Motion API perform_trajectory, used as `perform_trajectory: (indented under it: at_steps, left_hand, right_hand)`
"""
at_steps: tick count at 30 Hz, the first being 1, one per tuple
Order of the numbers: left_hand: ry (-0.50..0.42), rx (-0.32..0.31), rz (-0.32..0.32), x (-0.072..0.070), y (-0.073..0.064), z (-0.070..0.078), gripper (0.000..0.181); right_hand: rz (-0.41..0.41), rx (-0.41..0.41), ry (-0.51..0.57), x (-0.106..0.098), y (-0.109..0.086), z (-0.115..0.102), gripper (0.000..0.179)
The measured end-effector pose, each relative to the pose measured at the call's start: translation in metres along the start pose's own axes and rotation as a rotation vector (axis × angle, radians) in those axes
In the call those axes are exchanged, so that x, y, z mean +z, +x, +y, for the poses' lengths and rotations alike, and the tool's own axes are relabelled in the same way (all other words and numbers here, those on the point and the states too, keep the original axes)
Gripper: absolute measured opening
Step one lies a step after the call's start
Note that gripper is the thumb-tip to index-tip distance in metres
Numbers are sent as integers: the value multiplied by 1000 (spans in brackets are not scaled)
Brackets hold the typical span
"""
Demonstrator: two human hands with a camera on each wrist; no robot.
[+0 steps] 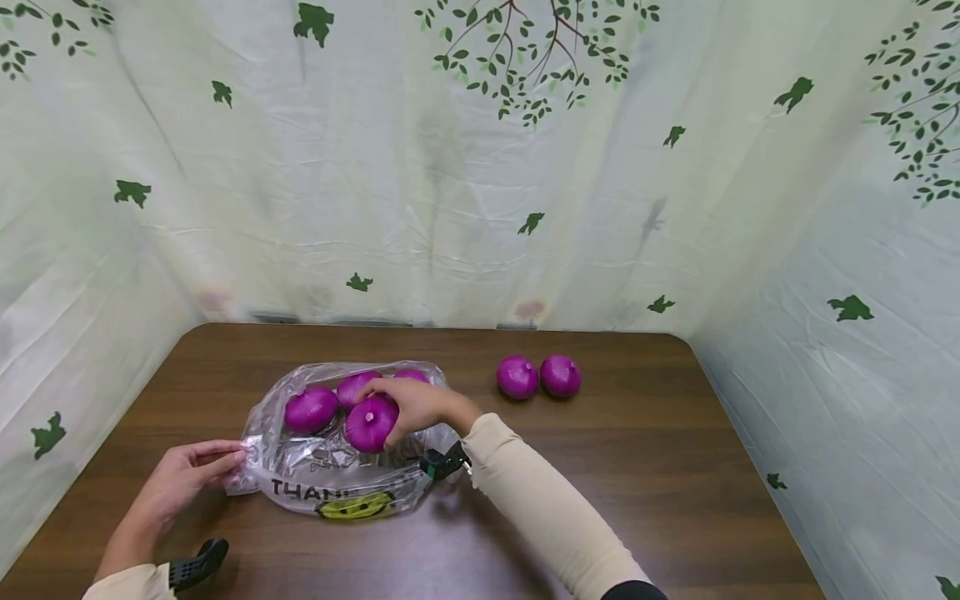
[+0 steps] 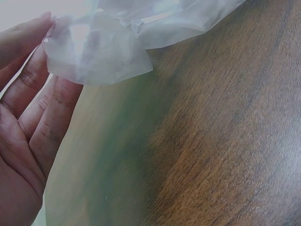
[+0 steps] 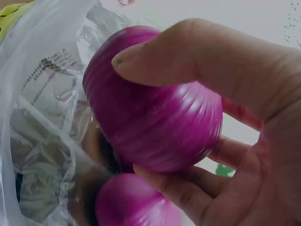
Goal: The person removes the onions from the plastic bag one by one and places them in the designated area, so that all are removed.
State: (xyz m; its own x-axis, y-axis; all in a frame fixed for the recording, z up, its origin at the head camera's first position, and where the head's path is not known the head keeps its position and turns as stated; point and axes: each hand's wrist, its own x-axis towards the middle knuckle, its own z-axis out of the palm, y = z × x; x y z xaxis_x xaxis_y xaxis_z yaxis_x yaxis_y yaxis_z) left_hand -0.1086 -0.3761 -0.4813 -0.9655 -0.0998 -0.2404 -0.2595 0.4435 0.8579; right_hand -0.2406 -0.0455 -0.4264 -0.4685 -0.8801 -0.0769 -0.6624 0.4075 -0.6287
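My right hand (image 1: 416,406) grips a purple onion (image 1: 371,423) over the mouth of a clear plastic bag (image 1: 281,467); in the right wrist view the thumb lies across the onion (image 3: 155,117) and the other fingers curl under it. More purple onions (image 1: 311,409) are in the bag, behind and left of the held one. Another onion (image 3: 136,202) shows just below the held one in the right wrist view. My left hand (image 1: 180,479) pinches the bag's left edge, where the crumpled plastic (image 2: 101,52) sticks out past the fingertips.
Two more purple onions (image 1: 517,377) sit side by side on the brown wooden table (image 1: 637,467), right of the bag. Printed lettering and a yellow design (image 1: 356,505) mark the bag's front. A pale curtain with leaf prints (image 1: 435,208) encloses the table's back and sides.
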Motion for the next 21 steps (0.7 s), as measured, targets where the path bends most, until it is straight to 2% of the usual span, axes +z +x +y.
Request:
perform_trajectory:
  at_steps: [6, 14, 21]
  left_hand:
    - [7, -16, -5, -1, 0, -1, 49]
    - [-3, 0, 2, 0, 0, -1, 48]
    - [-11, -2, 0, 2, 1, -2, 48]
  right_hand:
    - [13, -38, 51, -3, -8, 9, 74]
    - [43, -25, 154, -12, -27, 16, 74]
    - [81, -40, 183, -19, -45, 26, 74]
